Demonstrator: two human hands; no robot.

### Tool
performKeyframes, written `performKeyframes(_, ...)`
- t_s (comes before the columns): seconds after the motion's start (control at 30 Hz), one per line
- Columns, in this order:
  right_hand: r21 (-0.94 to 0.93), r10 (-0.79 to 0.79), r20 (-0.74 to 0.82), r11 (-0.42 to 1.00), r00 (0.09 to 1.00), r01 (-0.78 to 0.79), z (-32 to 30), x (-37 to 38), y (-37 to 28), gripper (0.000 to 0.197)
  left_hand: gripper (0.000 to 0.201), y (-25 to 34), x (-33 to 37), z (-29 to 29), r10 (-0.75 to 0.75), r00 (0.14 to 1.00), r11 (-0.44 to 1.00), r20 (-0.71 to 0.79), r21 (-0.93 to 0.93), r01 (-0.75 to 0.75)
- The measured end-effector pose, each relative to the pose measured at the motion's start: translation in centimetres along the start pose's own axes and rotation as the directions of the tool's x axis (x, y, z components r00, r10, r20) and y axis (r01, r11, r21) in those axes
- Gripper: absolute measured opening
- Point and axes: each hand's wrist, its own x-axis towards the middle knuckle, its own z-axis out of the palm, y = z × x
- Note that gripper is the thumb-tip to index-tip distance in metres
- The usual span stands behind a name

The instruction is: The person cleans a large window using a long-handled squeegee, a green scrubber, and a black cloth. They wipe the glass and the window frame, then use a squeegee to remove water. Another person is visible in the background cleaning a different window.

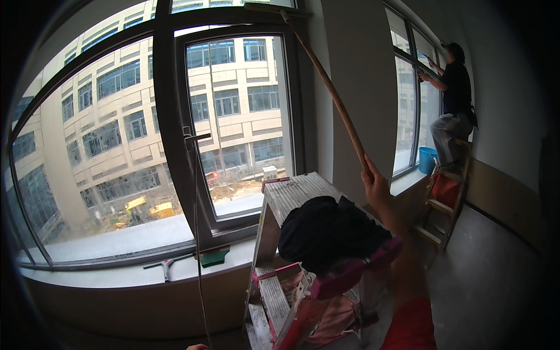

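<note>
My right hand (376, 185) is closed around the wooden handle (332, 87) of a long pole tool. The handle slants up and left to a flat crosswise head (268, 8) against the upper window frame; whether the head is a squeegee or a cloth pad I cannot make out. Only a sliver of my left hand (197, 347) shows at the lower edge, its fingers mostly cut off. Beside it a thin dark cord or rod (201, 286) runs up toward the window handle (197, 137). In front of me is a metal stepladder (306, 185) with a black cloth (329, 233) on it.
On the windowsill (116, 279) lie a small squeegee (167, 269) and a green scraper-like piece (214, 258). A pinkish-red bag or cloth (332, 321) hangs inside the stepladder. At right, another person (458, 87) is up by a wooden ladder (440, 207), near a blue bucket (427, 158).
</note>
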Motion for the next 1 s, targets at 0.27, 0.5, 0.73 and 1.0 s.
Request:
performKeyframes(0.27, -0.174, -0.31, -0.062, 0.939, 0.949, 0.296, -1.5, -3.3, 1.3, 0.05, 0.027, -4.7, 1.4, 4.6, 0.075, 0.997, 0.986, -0.005, -0.151, -0.075)
performKeyframes(0.5, -0.066, -0.153, -0.104, 0.987, 0.983, 0.146, -3.0, 3.2, -8.9, 0.047, 0.02, -10.2, 9.2, 4.4, -0.056, 0.997, 0.664, -0.058, -0.748, -0.006)
performKeyframes(0.73, 0.092, -0.05, -0.003, 0.994, 0.999, 0.05, -2.1, 12.9, -18.9, 0.044, 0.024, 1.0, 3.0, 0.9, 0.075, 0.976, 0.868, -0.205, -0.468, -0.165)
performKeyframes(1.0, -0.316, -0.139, 0.041, 0.938, 0.989, 0.144, -1.3, 20.7, -32.6, 0.047, 0.022, -10.3, 2.9, 7.3, -0.058, 0.986, 0.778, -0.154, -0.626, -0.052)
